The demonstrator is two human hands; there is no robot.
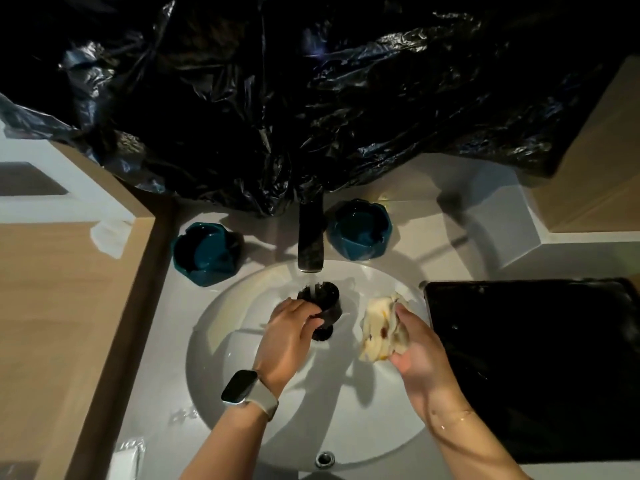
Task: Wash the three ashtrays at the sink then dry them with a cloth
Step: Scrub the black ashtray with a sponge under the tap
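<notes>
1. Left hand (291, 332), frame centre: grip closed round a dark ashtray (323, 303), held tilted under the running tap (310, 237), over the white sink (228, 306).
2. Water stream landed on the ashtray's rim; drain directly below it.
3. Right hand (414, 344), right of centre: grip clenched on a crumpled pale cloth (377, 327), held over the basin, just beside the ashtray but not touching.
4. Second ashtray (206, 252), teal, sat on the worktop (408, 237) left of the tap, near the basin edge.
5. Third ashtray (359, 228), teal, sat right of the tap, same worktop.
6. Smartwatch (239, 387) on left wrist, pale strap.
7. Black tray (536, 358) at frame right, touching the basin rim.
8. Black plastic sheeting (311, 98) covered the upper frame, draped down behind the tap.
</notes>
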